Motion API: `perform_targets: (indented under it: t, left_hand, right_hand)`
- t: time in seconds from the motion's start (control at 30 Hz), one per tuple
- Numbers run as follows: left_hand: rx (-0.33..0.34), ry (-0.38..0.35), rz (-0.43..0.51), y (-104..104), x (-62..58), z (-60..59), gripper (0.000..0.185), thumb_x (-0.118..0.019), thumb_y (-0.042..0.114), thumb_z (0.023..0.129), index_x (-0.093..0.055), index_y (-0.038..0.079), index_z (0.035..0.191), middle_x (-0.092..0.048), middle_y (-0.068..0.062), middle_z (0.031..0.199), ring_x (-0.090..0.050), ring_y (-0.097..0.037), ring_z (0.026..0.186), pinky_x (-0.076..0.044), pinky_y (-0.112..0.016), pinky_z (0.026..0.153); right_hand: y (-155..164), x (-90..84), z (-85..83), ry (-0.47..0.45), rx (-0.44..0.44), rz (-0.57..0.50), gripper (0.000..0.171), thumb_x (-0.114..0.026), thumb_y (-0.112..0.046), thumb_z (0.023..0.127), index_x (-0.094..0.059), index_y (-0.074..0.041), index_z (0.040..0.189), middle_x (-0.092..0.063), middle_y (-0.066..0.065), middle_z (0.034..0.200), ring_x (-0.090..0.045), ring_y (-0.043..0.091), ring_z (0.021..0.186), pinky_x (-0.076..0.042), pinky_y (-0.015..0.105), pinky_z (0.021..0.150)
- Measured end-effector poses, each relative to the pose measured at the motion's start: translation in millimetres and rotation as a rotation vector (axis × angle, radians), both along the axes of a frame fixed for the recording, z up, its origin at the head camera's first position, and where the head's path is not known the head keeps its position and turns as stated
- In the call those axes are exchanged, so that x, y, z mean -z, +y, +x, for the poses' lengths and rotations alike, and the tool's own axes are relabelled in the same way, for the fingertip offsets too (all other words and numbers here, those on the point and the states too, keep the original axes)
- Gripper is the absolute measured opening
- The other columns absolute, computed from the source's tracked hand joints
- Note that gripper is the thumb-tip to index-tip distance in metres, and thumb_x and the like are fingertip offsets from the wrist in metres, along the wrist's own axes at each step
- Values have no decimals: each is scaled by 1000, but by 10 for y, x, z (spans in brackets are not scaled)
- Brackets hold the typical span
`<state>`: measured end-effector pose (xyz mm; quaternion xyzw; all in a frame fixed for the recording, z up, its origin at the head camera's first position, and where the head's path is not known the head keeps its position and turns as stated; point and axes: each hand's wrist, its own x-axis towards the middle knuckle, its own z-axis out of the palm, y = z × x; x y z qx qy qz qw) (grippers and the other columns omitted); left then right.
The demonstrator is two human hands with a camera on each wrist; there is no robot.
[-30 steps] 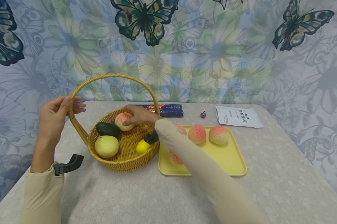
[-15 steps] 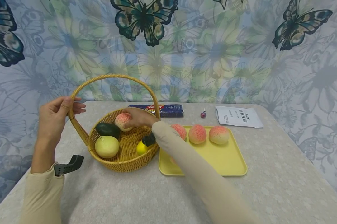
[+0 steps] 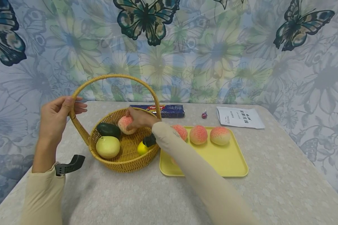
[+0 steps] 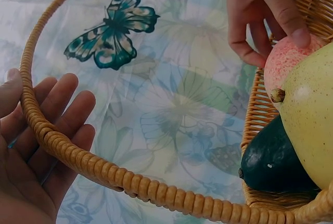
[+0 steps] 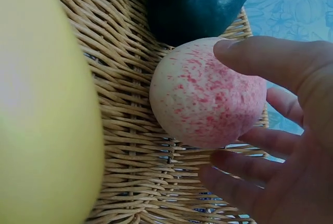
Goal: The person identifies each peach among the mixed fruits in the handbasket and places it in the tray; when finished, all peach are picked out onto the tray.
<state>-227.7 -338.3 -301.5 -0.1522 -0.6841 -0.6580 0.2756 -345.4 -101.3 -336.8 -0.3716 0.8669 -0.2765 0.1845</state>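
In the head view, my left hand [image 3: 55, 117] holds the left side of the wicker basket's handle [image 3: 116, 76], thumb on one side, fingers on the other. The left wrist view shows those fingers [image 4: 65, 99] fairly straight behind the handle. Inside the basket [image 3: 124, 167], my right hand [image 3: 142, 118] grips a pink-speckled peach [image 5: 203, 94], its thumb over the top and fingers round the far side. Beside the peach lies a smooth dark green fruit [image 3: 108, 130]. Nearer stands a round pale yellow-green fruit [image 3: 108, 147] with a short stem. A bright yellow fruit [image 3: 142, 149] is partly hidden by the right wrist's camera.
Right of the basket, a yellow tray [image 3: 214, 162] bears several peaches [image 3: 198, 135], some partly behind the right sleeve. A blue spaghetti packet [image 3: 171, 111] lies behind the basket. Farther right are a small wrapped lollipop [image 3: 204, 115] and a white printed pouch [image 3: 240, 117].
The peach has shifted slightly right and nearer within the basket, along with my right hand's fingers. My left hand stays on the handle.
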Motion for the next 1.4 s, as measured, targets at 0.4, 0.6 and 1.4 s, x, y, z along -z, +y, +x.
perform_targets:
  t: [0.4,0.6,1.4]
  left_hand:
    - [-23,9,-10,42,26,64,34,-57,17,96,-62,-14,109,-73,-4,83,-72,-13,73,-56,-17,71]
    - [-32,5,-25,25,15,38,35,-57,18,96,-62,-14,110,-73,-3,83,-71,-13,72,-55,-17,71]
    - [-5,10,-5,9,-27,-26,31,-57,15,97,-63,-13,107,-73,-5,82,-72,-13,72,-56,-17,71]
  right_hand:
    - [44,90,24,-33,-42,108,59,-64,-22,92,-35,-13,142,-50,9,131,-54,18,107,-48,26,82]
    - [58,80,-9,-45,-81,100,59,-64,-20,91,-35,-13,143,-49,9,133,-54,18,110,-48,25,83]
    - [193,4,-99,-261,-4,-177,53,-64,-29,88,-39,-10,131,-51,7,116,-53,20,93,-50,46,86]
